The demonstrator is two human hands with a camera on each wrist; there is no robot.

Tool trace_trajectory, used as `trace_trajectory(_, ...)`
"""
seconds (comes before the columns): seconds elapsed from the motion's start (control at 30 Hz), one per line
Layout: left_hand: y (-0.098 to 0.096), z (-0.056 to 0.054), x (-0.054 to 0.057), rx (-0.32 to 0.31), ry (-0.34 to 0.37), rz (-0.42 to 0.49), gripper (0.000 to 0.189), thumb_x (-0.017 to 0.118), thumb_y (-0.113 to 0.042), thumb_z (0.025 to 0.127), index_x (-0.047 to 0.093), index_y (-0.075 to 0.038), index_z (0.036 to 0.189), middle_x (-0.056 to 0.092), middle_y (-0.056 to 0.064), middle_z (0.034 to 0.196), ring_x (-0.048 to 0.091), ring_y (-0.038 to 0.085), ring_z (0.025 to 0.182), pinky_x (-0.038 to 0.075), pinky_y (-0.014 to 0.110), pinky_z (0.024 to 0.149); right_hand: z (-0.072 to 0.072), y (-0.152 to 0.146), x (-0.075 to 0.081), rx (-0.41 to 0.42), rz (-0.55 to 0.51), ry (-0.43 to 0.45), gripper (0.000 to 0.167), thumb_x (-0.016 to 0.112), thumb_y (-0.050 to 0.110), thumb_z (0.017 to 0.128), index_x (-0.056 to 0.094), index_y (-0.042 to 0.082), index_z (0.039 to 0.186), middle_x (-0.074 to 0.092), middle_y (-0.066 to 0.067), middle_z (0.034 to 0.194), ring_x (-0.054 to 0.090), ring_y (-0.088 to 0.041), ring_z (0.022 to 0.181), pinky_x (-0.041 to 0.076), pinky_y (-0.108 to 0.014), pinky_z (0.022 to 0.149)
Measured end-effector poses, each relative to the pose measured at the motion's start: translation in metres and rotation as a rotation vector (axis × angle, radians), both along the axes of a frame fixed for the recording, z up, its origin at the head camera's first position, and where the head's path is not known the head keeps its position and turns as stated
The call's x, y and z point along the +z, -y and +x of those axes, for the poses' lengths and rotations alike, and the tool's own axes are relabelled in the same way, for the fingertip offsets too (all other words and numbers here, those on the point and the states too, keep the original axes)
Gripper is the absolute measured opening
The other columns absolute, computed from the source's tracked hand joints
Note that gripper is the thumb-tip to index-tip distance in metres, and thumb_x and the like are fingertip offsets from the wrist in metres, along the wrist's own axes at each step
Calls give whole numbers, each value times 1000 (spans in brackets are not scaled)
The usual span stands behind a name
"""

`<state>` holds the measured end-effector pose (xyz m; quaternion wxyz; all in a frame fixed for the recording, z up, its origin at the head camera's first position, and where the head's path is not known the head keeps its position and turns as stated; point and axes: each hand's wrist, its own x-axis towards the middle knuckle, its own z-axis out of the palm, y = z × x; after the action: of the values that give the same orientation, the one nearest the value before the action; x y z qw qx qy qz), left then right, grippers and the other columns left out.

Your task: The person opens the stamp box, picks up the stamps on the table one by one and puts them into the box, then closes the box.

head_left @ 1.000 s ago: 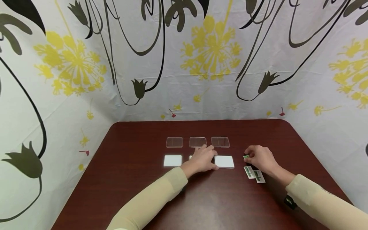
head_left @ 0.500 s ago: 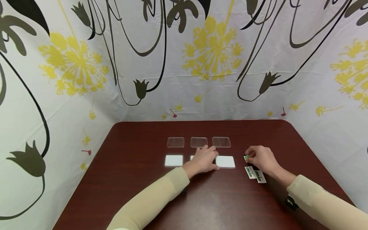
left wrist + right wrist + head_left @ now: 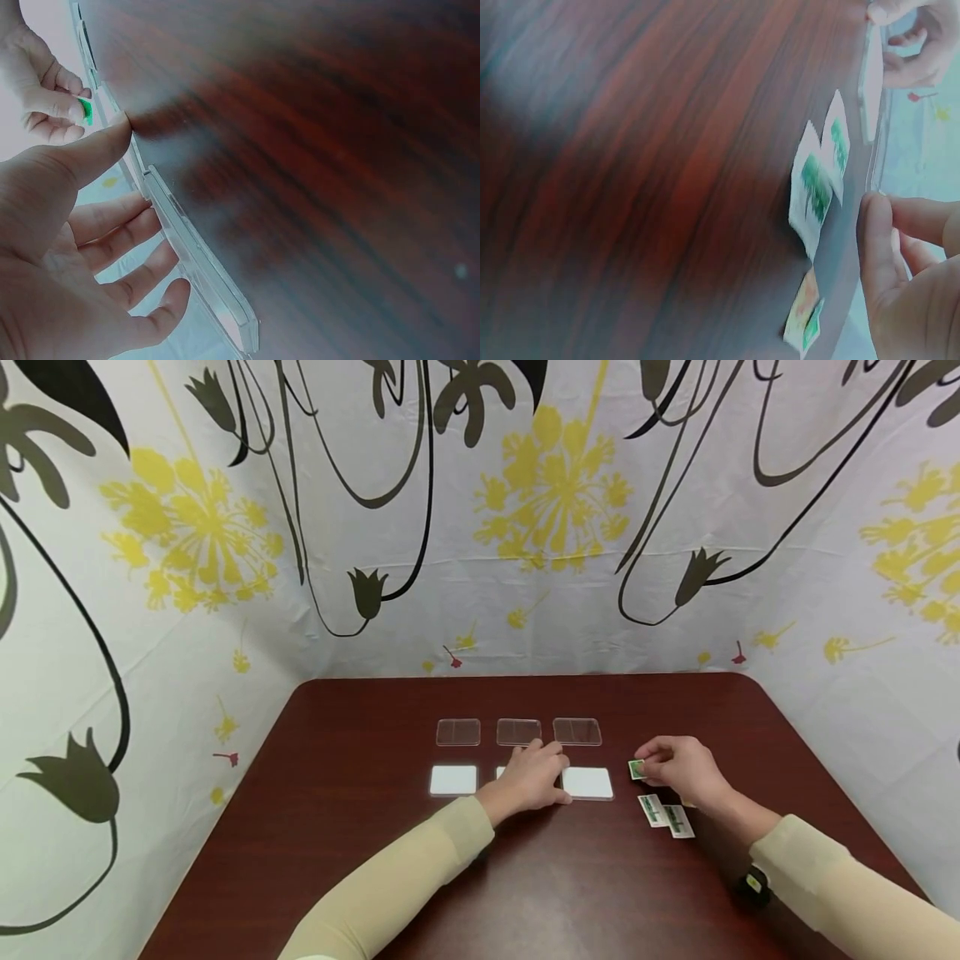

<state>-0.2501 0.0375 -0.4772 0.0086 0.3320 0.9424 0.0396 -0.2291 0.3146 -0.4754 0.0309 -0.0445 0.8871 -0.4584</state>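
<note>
Three flat clear plastic boxes with white inserts lie in a row. My left hand (image 3: 531, 775) reaches over the middle one, mostly hiding it, and holds the left end of the right box (image 3: 587, 782), thumb at its near edge, fingers at its far side. My right hand (image 3: 684, 768) pinches a small green postage stamp (image 3: 637, 769) just above the table, right of that box. Two white stamps with green print (image 3: 652, 811) overlap below that hand. In the right wrist view, an orange stamp (image 3: 801, 306) and a green one lie closer to my wrist.
Three clear lids (image 3: 519, 732) lie in a row behind the boxes. The left box (image 3: 453, 780) stands apart from my hands. The dark red table (image 3: 360, 860) meets a white flowered cloth (image 3: 450, 527) at the back and sides.
My right hand has shifted slightly left and up, and more of the pinched green stamp shows. The left hand stays at the right box.
</note>
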Motion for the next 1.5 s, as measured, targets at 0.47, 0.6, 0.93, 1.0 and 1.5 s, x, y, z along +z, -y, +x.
trace_trajectory(0.47, -1, -1, -3, 10, 17, 19, 47, 77, -55, 84, 71, -25, 119, 56, -9, 116, 52, 17, 106, 46, 49, 96, -2, 32, -7, -5, -127, 87, 18, 77, 5, 87, 71, -2, 103, 72, -16, 88, 69, -31, 76, 58, -39, 67)
trace_trajectory(0.6, 0, -2, -4, 14, 22, 27, 46, 78, -55, 83, 71, -25, 118, 56, -10, 113, 52, 17, 105, 46, 49, 95, -4, 40, -9, 6, -101, 72, 16, 79, 7, 86, 72, 0, 99, 71, -14, 86, 69, -28, 76, 58, -37, 66)
trace_trajectory(0.93, -2, -3, -4, 10, 4, 18, 47, 78, -56, 82, 70, -25, 115, 55, -10, 112, 51, 15, 103, 47, 42, 87, -5, 51, -13, -18, -39, 51, 12, 81, 7, 84, 72, 4, 91, 72, -10, 82, 68, -22, 71, 58, -33, 62)
trace_trajectory(1.0, -2, -2, -4, 11, 3, 16, 47, 78, -56, 82, 70, -24, 115, 55, -10, 112, 51, 16, 103, 47, 42, 87, -6, 52, -14, -21, -21, 41, 12, 82, 7, 83, 72, 5, 90, 71, -8, 81, 68, -21, 70, 57, -33, 61)
trace_trajectory(1.5, -1, -2, -2, 3, -7, 1, 47, 77, -57, 83, 70, -25, 116, 55, -10, 112, 51, 16, 102, 47, 40, 84, -7, 55, -14, 8, 142, -66, 13, 82, 8, 81, 72, 10, 87, 67, -1, 74, 62, -17, 62, 50, -31, 53)
